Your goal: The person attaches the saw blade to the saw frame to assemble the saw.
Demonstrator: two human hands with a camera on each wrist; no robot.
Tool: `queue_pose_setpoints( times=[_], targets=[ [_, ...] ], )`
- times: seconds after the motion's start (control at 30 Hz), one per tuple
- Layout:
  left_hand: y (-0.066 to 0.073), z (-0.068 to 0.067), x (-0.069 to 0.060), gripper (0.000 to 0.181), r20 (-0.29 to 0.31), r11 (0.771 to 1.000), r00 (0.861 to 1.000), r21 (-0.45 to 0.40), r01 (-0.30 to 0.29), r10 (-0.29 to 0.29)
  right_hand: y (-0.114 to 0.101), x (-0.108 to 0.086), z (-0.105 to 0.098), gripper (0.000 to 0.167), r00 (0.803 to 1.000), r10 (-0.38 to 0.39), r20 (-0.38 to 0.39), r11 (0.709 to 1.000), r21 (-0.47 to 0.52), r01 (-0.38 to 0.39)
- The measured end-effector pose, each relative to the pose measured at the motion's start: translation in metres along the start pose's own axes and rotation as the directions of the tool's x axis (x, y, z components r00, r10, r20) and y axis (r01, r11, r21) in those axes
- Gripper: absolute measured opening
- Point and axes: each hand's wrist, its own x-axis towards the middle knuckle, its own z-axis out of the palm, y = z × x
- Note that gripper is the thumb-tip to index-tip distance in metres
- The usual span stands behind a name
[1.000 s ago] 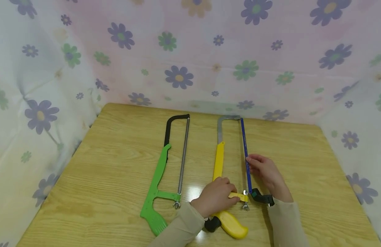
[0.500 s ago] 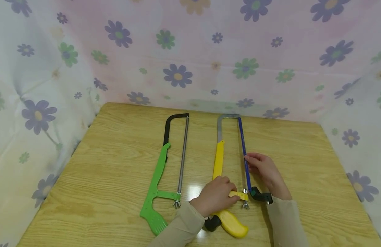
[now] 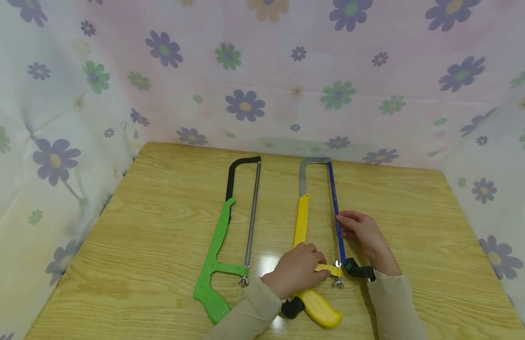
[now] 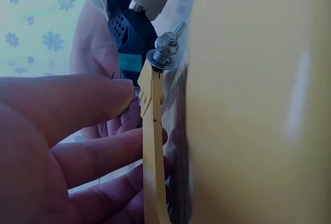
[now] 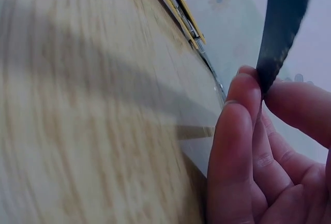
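Note:
A yellow-handled hacksaw (image 3: 302,219) with a grey front bow lies on the table. My left hand (image 3: 297,269) grips it; in the left wrist view, thumb and fingers lie on both sides of its yellow lower arm (image 4: 152,157), which ends in a metal bolt (image 4: 165,48). A blue hacksaw blade (image 3: 335,203) runs along the saw's right side, pinched between thumb and fingers of my right hand (image 3: 366,236). Its far end meets the bow's tip. The near end lies beside the wing-nut bolt (image 3: 338,282); whether it is hooked on, I cannot tell.
To the left lies a green-handled hacksaw (image 3: 217,245) with a black bow and a grey blade (image 3: 253,212) fitted. The wooden table (image 3: 131,245) is enclosed by flowered cloth (image 3: 279,71) at the back and sides. Black wrist cameras (image 3: 359,270) sit at both wrists.
The blue blade has shifted slightly left with my right hand, its far end now at the bow's tip. My left hand keeps its place on the saw.

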Motion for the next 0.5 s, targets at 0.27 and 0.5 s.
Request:
queue_pose_setpoints(
  times=[0.27, 0.5],
  targets=[
    [-0.0011, 0.0014, 0.0011, 0.028, 0.008, 1.000, 1.000, 0.005, 0.001, -0.001, 0.0000, -0.0022, 0.0030, 0.057, 1.000, -0.030, -0.001, 1.000, -0.008, 0.030],
    [-0.0029, 0.0019, 0.0010, 0.027, 0.005, 1.000, 1.000, -0.009, -0.004, 0.004, 0.0032, -0.0039, 0.0033, 0.059, 0.999, -0.034, -0.019, 0.999, -0.018, 0.033]
  ],
)
